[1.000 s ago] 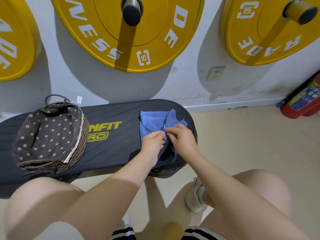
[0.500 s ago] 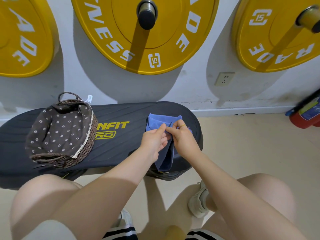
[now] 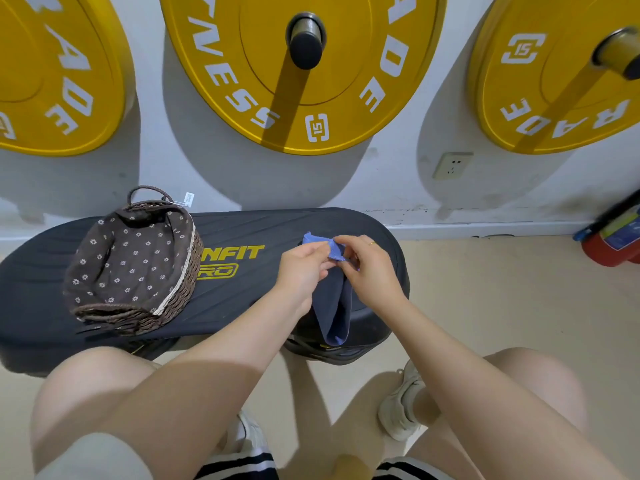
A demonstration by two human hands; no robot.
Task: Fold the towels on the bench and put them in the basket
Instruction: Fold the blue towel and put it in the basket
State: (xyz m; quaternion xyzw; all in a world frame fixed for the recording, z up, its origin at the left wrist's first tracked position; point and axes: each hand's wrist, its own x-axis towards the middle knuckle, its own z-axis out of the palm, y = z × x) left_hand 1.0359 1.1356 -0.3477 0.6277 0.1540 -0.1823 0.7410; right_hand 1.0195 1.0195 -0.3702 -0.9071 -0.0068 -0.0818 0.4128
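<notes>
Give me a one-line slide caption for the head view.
Both hands, left hand and right hand, pinch a blue towel above the bench, beside the basket.

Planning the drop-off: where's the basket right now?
In the head view the basket sits on the bench's left end, left of both hands holding the blue towel.

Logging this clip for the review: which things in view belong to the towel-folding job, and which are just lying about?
Job:
towel, pinched at its top edge by both hands
left hand
right hand
basket, on the bench
bench

Lying about:
weight plates on the wall
socket
fire extinguisher on the floor
</notes>
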